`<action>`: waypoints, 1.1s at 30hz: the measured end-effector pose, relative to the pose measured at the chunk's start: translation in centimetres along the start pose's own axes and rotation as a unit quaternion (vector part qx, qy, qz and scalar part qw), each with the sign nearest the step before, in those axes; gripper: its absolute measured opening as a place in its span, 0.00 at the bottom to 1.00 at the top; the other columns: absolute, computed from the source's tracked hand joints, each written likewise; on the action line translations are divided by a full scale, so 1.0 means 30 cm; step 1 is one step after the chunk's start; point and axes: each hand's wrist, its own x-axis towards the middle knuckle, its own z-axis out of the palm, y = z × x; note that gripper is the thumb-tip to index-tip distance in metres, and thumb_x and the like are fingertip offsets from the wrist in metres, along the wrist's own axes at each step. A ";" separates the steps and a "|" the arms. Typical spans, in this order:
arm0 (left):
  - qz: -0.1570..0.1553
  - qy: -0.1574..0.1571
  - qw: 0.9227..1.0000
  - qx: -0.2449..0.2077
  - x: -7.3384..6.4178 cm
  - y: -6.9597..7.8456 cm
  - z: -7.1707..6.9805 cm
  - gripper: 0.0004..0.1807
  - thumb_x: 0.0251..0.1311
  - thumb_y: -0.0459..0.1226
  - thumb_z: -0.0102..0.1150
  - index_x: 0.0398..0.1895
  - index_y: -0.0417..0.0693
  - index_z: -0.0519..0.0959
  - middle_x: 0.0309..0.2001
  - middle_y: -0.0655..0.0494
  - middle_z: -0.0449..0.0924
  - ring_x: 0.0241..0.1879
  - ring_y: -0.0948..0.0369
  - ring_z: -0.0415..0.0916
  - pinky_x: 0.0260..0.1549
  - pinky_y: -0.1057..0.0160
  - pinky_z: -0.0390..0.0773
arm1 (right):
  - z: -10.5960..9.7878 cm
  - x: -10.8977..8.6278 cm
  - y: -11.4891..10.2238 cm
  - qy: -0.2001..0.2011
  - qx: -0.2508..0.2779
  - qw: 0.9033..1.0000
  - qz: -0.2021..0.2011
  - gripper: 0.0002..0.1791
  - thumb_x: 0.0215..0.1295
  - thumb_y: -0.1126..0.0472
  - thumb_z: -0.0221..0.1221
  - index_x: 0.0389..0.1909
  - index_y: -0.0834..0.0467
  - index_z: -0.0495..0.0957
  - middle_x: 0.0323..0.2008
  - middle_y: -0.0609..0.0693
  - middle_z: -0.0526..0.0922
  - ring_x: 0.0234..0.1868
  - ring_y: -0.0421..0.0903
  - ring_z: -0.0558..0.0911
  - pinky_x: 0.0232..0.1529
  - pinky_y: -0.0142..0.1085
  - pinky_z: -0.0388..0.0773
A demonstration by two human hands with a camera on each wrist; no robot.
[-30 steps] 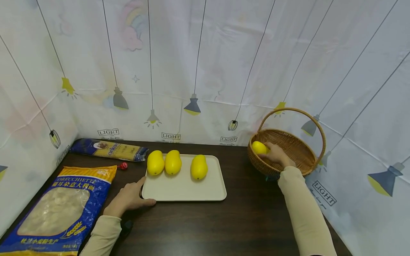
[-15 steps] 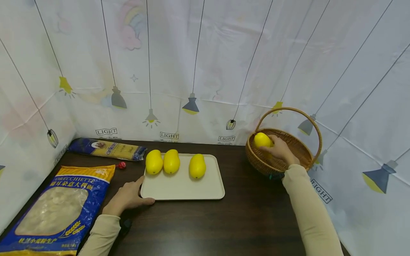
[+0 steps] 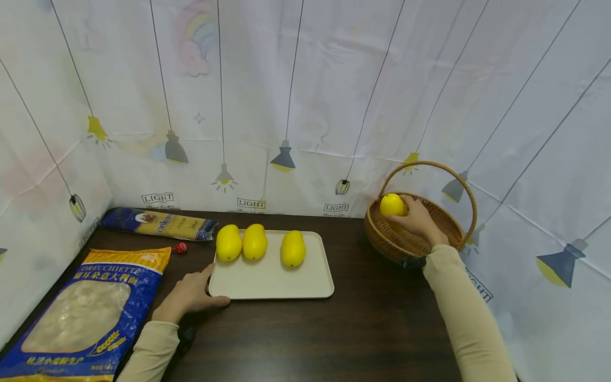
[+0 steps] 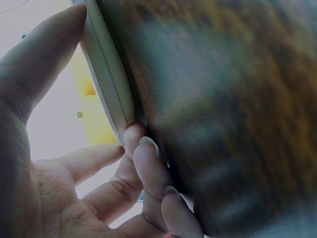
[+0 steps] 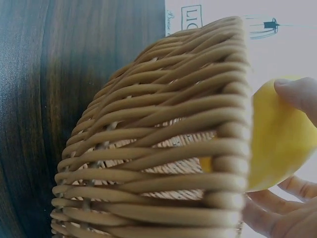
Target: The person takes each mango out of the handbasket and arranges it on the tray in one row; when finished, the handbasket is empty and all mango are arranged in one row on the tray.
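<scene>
My right hand (image 3: pixel 416 216) grips a yellow mango (image 3: pixel 392 205) at the left rim of a wicker basket (image 3: pixel 382 241). In the right wrist view the mango (image 5: pixel 280 134) shows beyond the woven wall, thumb on one side and fingers on the other. A bit of yellow shows lower inside the basket. At the cream tray (image 3: pixel 277 284), my left hand (image 3: pixel 191 294) holds the front left corner, thumb along the front edge. In the left wrist view the other fingers (image 4: pixel 151 168) curl at the underside of the tray's edge (image 4: pixel 106 74). Three yellow mangoes (image 3: pixel 255 242) lie along the tray's back half.
A large blue and yellow bag of orecchiette pasta (image 3: pixel 78 313) lies at the left. Behind it are a long pasta packet (image 3: pixel 159 224) and a small red object (image 3: pixel 180 248). The dark table (image 3: pixel 286 339) ends at a printed cloth backdrop (image 3: pixel 267 95).
My right hand has raised the mango from inside the basket to its rim, at the back left. The left hand has stayed at the tray corner; the head view shifted slightly.
</scene>
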 end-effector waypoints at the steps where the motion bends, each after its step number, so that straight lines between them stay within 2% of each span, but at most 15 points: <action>1: 0.000 0.000 1.000 0.000 0.000 0.000 0.000 0.61 0.48 0.61 0.72 0.78 0.38 0.55 0.60 0.27 0.75 0.58 0.34 0.75 0.58 0.31 0.71 | -0.001 0.001 -0.004 0.002 -0.002 1.000 -0.003 0.50 0.67 0.39 0.61 0.78 0.60 0.50 0.67 0.71 0.63 0.62 0.66 0.68 0.57 0.62 0.72; 10: -0.009 -0.004 1.000 0.000 0.001 -0.006 0.004 0.62 0.47 0.63 0.72 0.78 0.39 0.55 0.60 0.28 0.75 0.57 0.35 0.76 0.57 0.33 0.73 | -0.018 0.004 -0.056 0.023 -0.002 0.999 -0.027 0.47 0.67 0.43 0.63 0.76 0.62 0.54 0.68 0.70 0.66 0.62 0.67 0.71 0.57 0.61 0.73; 19: -0.006 -0.004 1.000 -0.004 0.004 -0.006 0.004 0.62 0.47 0.63 0.72 0.77 0.38 0.56 0.60 0.28 0.75 0.57 0.36 0.76 0.57 0.33 0.73 | -0.030 0.003 -0.101 0.036 0.012 0.999 -0.037 0.46 0.66 0.43 0.64 0.76 0.59 0.55 0.68 0.69 0.67 0.63 0.66 0.73 0.58 0.61 0.75; 28: -0.004 -0.001 1.000 -0.003 -0.001 0.000 0.001 0.60 0.48 0.61 0.72 0.77 0.39 0.56 0.60 0.28 0.76 0.57 0.36 0.76 0.57 0.33 0.72 | -0.023 0.013 -0.209 0.055 0.024 0.996 -0.069 0.45 0.64 0.46 0.66 0.73 0.63 0.58 0.66 0.68 0.68 0.62 0.65 0.74 0.56 0.58 0.78; 33: -0.003 0.000 1.000 -0.005 -0.003 -0.001 0.002 0.60 0.48 0.61 0.72 0.77 0.39 0.56 0.60 0.28 0.76 0.57 0.35 0.76 0.57 0.33 0.73 | -0.007 0.027 -0.271 0.069 0.027 0.993 -0.091 0.42 0.61 0.47 0.68 0.70 0.60 0.62 0.60 0.65 0.73 0.54 0.60 0.77 0.49 0.52 0.80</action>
